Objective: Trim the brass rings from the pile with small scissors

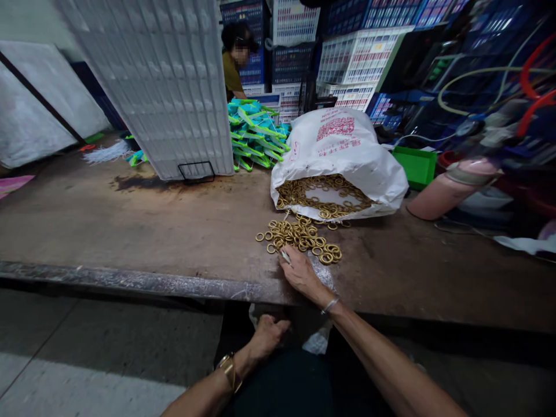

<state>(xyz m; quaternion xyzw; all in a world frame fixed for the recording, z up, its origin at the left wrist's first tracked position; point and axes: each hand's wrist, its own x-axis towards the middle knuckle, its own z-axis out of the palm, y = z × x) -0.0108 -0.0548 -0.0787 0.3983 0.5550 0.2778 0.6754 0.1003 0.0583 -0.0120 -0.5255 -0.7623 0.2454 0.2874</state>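
My right hand [300,272] rests on the brown table [130,231] at the near edge of a pile of brass rings [302,236], fingers curled; something thin and pale shows at its fingertips. A white sack [339,153] lies on its side behind the pile, its mouth open, with more brass rings [324,197] spilling out. My left hand [267,336] is below the table edge over my lap, fingers curled on the rim of a clear plastic bag [319,336] that hangs from the table edge under my right wrist.
A tall white ribbed panel [165,87] stands on the table at the back left. Teal and green bundles [254,136] lie behind it. Another person [234,61] sits beyond. Stacked crates [347,58], a green tray [417,167] and hoses [499,87] fill the right.
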